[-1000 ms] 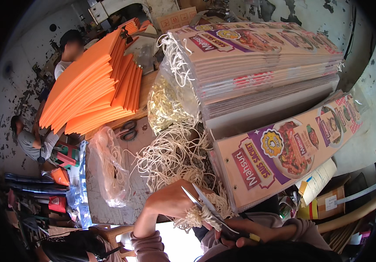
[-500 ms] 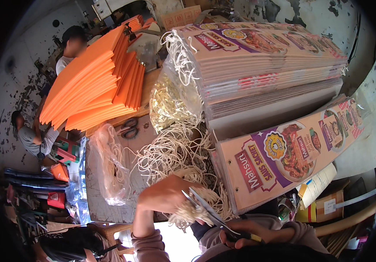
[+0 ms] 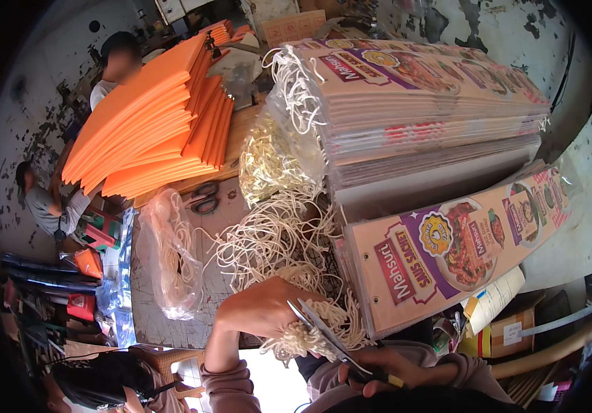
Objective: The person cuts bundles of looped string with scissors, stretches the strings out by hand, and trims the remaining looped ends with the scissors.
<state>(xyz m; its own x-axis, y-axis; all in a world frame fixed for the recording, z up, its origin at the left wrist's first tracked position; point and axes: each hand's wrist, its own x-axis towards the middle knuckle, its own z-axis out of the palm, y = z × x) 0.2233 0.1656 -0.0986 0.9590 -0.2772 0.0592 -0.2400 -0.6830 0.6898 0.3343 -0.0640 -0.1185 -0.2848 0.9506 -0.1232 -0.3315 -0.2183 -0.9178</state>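
My left hand (image 3: 261, 307) is closed around a thick bunch of cream cord (image 3: 297, 341) at the table's near edge. The fingers are mostly hidden behind the hand's back. In my right hand (image 3: 387, 366) are scissors (image 3: 322, 330), blades a little apart and pointing up and left, lying against the bunch. I cannot tell whether any strand is between the blades. Just beyond, a tangled heap of the same cord (image 3: 268, 234) spreads over the table (image 3: 230, 203). To the right lies a stack of printed, tan cardboard panels (image 3: 372, 275) with eyelet holes.
A plastic bag of pale cord (image 3: 171, 255) lies left, near dark-handled scissors (image 3: 205, 198). Behind are orange folded sheets (image 3: 148, 110), a bag of gold-coloured pieces (image 3: 268, 162) and a tall pile of printed panels (image 3: 434, 103). Other people (image 3: 113, 65) are at the left.
The view has shifted slightly. Both hands keep nearly the same places, and the scissors' blades still rest at the cord bunch with little visible change.
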